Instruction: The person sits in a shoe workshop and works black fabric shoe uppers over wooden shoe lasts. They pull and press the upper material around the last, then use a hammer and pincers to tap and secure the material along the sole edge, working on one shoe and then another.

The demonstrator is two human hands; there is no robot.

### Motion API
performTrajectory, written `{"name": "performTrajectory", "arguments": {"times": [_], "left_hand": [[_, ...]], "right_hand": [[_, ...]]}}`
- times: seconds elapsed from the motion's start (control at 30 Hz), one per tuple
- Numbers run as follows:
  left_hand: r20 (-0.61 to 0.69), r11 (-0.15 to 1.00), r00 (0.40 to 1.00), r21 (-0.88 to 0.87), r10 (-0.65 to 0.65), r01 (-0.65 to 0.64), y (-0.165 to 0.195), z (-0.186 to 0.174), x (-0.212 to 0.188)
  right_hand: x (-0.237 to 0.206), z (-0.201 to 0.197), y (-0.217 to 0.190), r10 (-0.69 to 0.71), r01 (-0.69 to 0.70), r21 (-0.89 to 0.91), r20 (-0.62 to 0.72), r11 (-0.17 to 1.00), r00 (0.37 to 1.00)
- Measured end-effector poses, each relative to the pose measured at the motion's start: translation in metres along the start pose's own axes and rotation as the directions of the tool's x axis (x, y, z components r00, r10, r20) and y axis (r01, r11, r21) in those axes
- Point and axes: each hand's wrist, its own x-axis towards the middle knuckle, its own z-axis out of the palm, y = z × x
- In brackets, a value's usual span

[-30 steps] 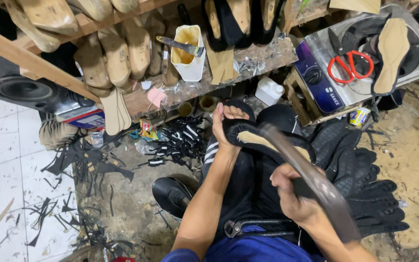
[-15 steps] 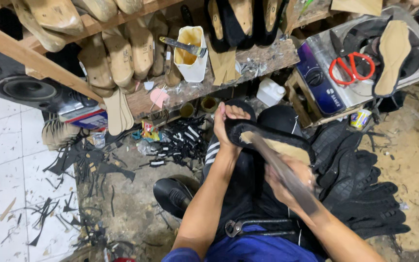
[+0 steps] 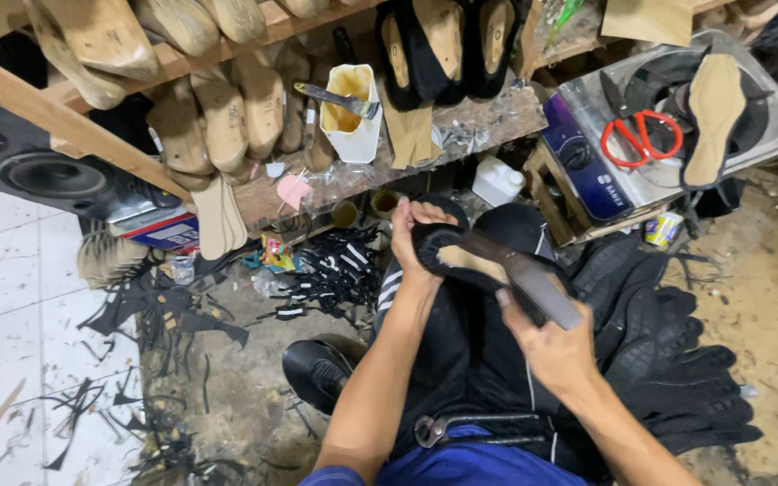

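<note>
My left hand (image 3: 413,236) grips the far end of a black shoe upper (image 3: 447,256) stretched over a last, its tan insole facing up, resting on my lap. My right hand (image 3: 547,340) holds a long dark flat tool (image 3: 522,274), its far end lying against the tan sole. A pair of metal pincers (image 3: 461,427) lies on my lap near my waist.
A wooden shelf (image 3: 254,184) carries wooden lasts, a white glue pot (image 3: 351,112) with a brush, and lasted black shoes. Red-handled scissors (image 3: 637,137) and a tan insole lie on a metal stove at right. Black soles are piled at right; leather scraps litter the floor at left.
My right hand has drawn back toward me and lowered, so the tool now reaches forward onto the sole. The left hand keeps its hold on the shoe.
</note>
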Motion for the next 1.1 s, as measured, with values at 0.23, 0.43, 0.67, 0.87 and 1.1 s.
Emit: {"name": "performTrajectory", "arguments": {"times": [0.23, 0.43, 0.67, 0.87, 1.1], "left_hand": [[-0.073, 0.885, 0.94, 0.366, 0.334, -0.286, -0.031, 0.043, -0.055], [0.106, 0.317, 0.962, 0.93, 0.253, -0.186, -0.017, 0.088, -0.096], [0.477, 0.187, 0.805, 0.879, -0.353, -0.439, 0.032, 0.116, -0.058], [0.086, -0.1, 0.739, 0.974, -0.668, -0.204, 0.032, 0.115, -0.057], [0.167, -0.023, 0.752, 0.972, -0.638, -0.235, 0.033, 0.105, -0.05]], "right_hand": [[0.015, -0.008, 0.021, 0.121, -0.127, -0.017, -0.193, 0.992, 0.974], [-0.029, -0.009, 0.022, 0.291, -0.268, 0.147, -0.165, 0.952, 0.943], [-0.042, -0.022, 0.011, 0.159, -0.072, 0.315, -0.26, 0.946, 0.952], [-0.023, -0.05, -0.007, 0.21, -0.157, 0.306, -0.148, 0.939, 0.966], [-0.038, -0.073, 0.0, -0.153, 0.579, 0.523, -0.645, 0.625, 0.748]]}}
